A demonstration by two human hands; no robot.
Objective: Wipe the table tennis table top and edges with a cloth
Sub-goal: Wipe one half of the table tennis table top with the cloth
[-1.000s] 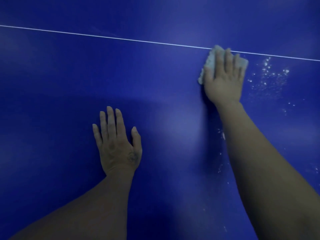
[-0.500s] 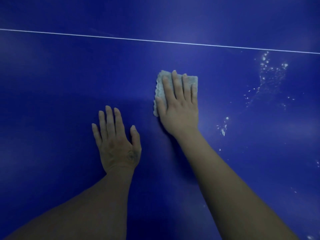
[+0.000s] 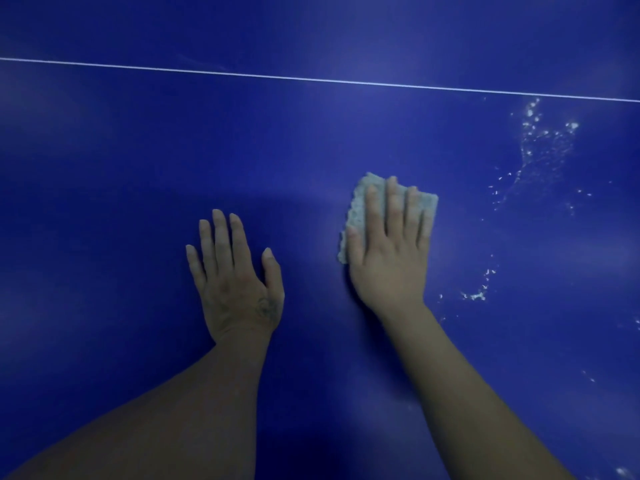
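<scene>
Cloth [image 3: 359,206]: pale grey, nubbly, with a ragged left edge; roughly rectangular, possibly folded, though the dim light leaves that unsure. It lies flat on the blue desk [image 3: 138,168], right of centre, well below the white line [image 3: 311,79].
Right hand [image 3: 391,258]: its fingers [image 3: 394,209] lie straight and released on top of the cloth, pressing it down; cloth shows beyond the fingertips and left of the thumb.
Left hand [image 3: 235,282]: flat on the bare desk, fingers extended, grasping nothing, near the cloth but apart from it.
White specks [image 3: 543,140]: scattered to the cloth's right.
</scene>
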